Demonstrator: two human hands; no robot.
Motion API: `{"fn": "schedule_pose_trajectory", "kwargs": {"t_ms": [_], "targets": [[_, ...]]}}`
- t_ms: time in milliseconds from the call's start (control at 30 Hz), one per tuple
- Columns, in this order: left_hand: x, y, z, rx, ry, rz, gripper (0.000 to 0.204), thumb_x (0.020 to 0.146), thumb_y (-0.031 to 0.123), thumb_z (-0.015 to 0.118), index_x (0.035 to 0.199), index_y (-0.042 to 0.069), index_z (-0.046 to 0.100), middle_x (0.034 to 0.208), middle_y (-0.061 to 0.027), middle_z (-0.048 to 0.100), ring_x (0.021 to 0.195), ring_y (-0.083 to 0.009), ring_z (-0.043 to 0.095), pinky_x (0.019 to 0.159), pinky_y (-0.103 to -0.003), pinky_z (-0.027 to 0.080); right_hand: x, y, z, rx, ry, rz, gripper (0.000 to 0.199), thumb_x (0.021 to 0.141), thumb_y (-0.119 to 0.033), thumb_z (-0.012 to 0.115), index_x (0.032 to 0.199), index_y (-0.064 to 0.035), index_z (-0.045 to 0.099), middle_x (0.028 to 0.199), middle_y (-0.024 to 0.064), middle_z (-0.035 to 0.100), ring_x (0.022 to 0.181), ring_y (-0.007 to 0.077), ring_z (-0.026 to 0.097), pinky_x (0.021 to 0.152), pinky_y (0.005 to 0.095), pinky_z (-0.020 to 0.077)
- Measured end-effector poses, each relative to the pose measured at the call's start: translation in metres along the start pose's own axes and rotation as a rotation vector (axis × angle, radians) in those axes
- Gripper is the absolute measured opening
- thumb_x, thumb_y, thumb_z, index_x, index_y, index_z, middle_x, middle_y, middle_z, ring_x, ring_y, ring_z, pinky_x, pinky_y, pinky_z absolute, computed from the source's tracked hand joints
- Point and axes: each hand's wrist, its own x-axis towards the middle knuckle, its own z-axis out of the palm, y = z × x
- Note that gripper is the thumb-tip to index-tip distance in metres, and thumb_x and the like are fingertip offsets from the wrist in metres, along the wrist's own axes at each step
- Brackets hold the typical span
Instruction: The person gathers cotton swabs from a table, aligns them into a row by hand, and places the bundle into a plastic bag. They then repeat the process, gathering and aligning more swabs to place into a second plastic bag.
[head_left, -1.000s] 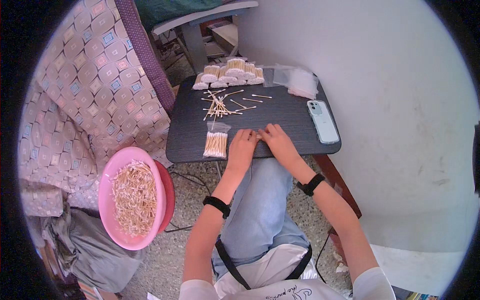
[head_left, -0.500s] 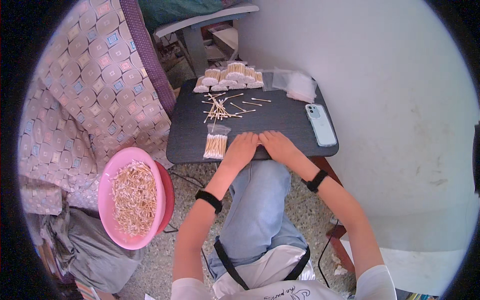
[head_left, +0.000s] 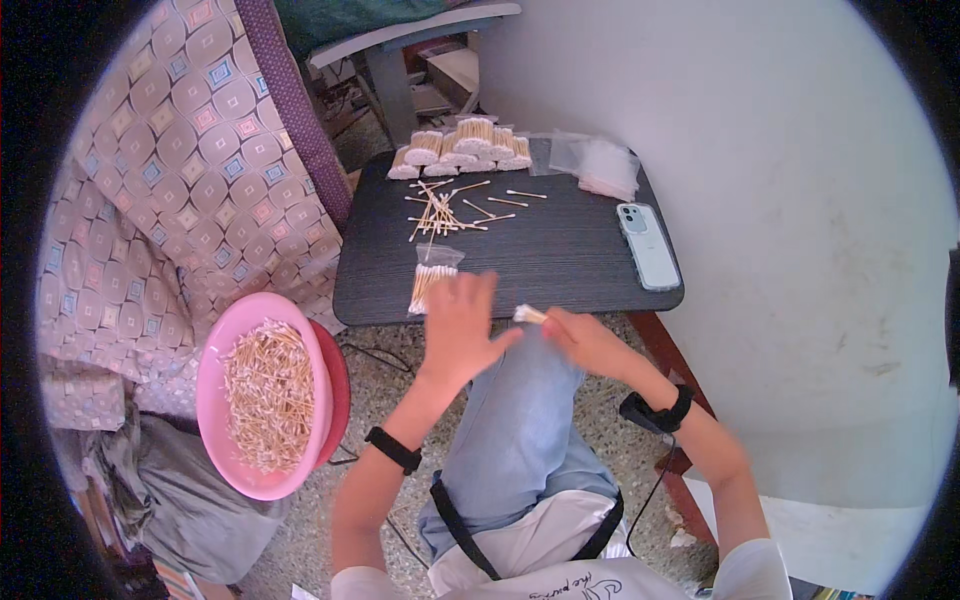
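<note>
Dark table (head_left: 560, 260) carried loose cotton swabs (head_left: 440, 212); right hand (head_left: 585, 340) pinched a swab bundle (head_left: 528, 314) at its near edge, left hand (head_left: 462, 330) spread open; squaring tips would help.

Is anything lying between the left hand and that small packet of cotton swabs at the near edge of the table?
Nothing visible does. The left hand is right beside the packet of swabs, its fingers next to it, perhaps overlapping. The loose swabs lie farther back.

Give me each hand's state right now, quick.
Left hand: open, fingers spread, holding nothing, beside the small bag of cotton swabs.
Right hand: closed on a bundle of cotton swabs.
</note>
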Motion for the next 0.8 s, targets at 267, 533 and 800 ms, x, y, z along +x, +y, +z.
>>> {"fn": "schedule_pose_trajectory", "kwargs": {"t_ms": [267, 533, 800], "targets": [[-0.013, -0.052, 0.036, 0.031, 0.077, -0.462, 0.061, 0.075, 0.015, 0.064, 0.13, 0.005, 0.042, 0.123, -0.0114, 0.046, 0.111, -0.0348, 0.043, 0.095, -0.054, 0.03, 0.009, 0.012, 0.003, -0.017, 0.096, 0.08, 0.025, 0.097, -0.024, 0.039, 0.089, -0.003, 0.05, 0.071, 0.0221, 0.058, 0.07, 0.0426, 0.057, 0.061, 0.0479, 0.0409], [-0.009, -0.024, 0.037, -0.351, 0.216, -0.175, 0.033, 0.077, 0.007, 0.06, 0.11, 0.006, 0.055, 0.131, -0.0138, 0.048, 0.132, -0.0299, 0.034, 0.111, -0.05, 0.015, 0.017, 0.01, 0.02, -0.315, 0.105, 0.155, 0.021, 0.094, -0.02, 0.04, 0.088, -0.0036, 0.052, 0.075, 0.0207, 0.061, 0.073, 0.0405, 0.059, 0.064, 0.0486, 0.044], [-0.014, -0.024, 0.059, -0.209, 0.327, -0.168, 0.017, 0.082, 0.012, 0.059, 0.097, 0.004, 0.055, 0.119, -0.0167, 0.056, 0.121, -0.0348, 0.046, 0.105, -0.05, 0.028, 0.029, -0.008, 0.029, -0.152, 0.055, 0.133, 0.025, 0.093, -0.023, 0.04, 0.089, -0.0022, 0.054, 0.081, 0.0207, 0.063, 0.079, 0.0398, 0.061, 0.071, 0.0495, 0.0466]]}}
